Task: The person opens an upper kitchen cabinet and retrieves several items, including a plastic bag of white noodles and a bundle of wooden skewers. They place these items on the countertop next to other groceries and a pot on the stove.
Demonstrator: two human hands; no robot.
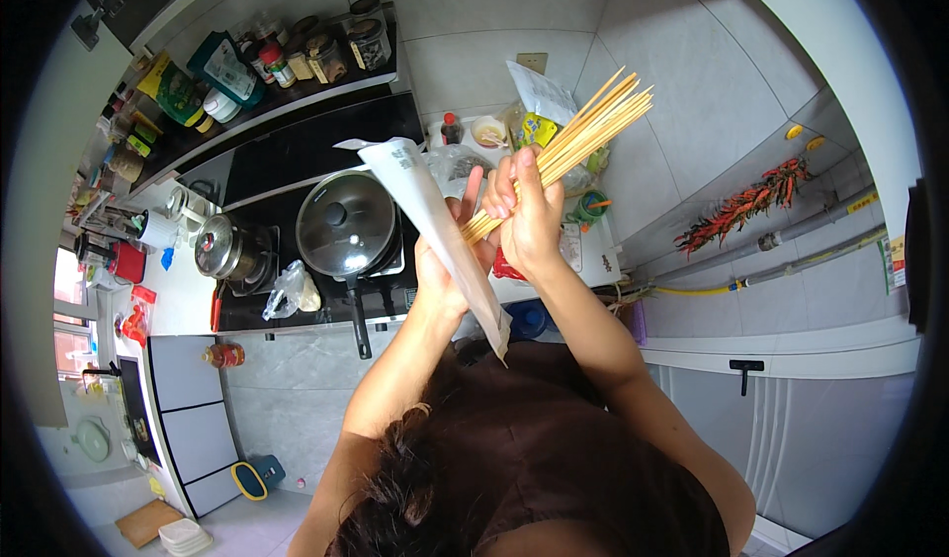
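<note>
My right hand (530, 220) is closed around a bundle of long, thin bamboo sticks (593, 131), which fan out up and to the right. Their lower ends reach the palm of my left hand (441, 279). Across that same palm lies a long, whitish plastic sleeve (437, 216), gripped by my left hand, with one finger pointing up beside it. The sleeve partly hides the left fingers. Below both hands is a black cooktop (245, 309). On it stands a frying pan (359, 327) under a glass lid (345, 223), left of my hands.
A lidded steel pot (215, 246) and a knotted plastic bag (293, 290) are on the cooktop's left. Spice jars and bottles line a shelf (311, 86) above. Packages, a bowl (489, 132) and a green cup (589, 207) crowd the right counter. Dried chillies (745, 205) hang at right.
</note>
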